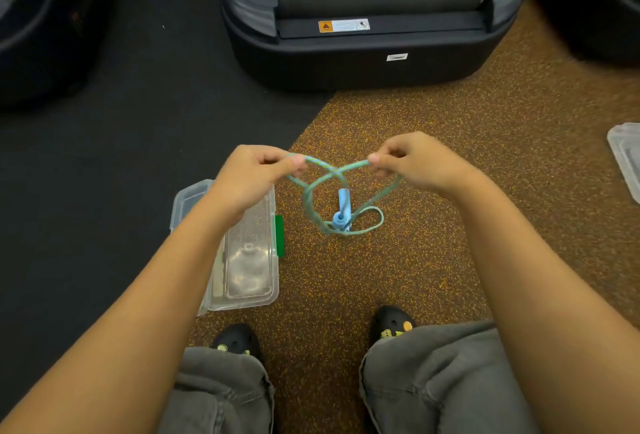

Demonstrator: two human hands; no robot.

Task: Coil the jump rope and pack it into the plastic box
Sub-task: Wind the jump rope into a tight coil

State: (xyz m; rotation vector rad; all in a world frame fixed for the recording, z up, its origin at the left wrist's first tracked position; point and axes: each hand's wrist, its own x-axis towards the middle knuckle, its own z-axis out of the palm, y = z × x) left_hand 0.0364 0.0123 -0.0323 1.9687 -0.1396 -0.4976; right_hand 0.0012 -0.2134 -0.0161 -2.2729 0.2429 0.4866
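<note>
Head view: your left hand [254, 175] and right hand [414, 165] each pinch the jump rope [313, 198], crossed between them; plastic box [247, 260] sits under your left forearm.

I see open speckled brown floor [433, 226] ahead of my knees and out to the right, with room to move a hand there. The jump rope [313, 205] hangs in crossed loops between my left hand [254, 175] and right hand [412, 165], its blue handles [343, 210] low in the middle, blocking a straight pass between them. The clear plastic box [249, 260] lies under my left forearm, just left of the rope. A treadmill base [367, 53] walls off the far side. A clear lid [628, 156] sits at the right edge, well apart.
</note>
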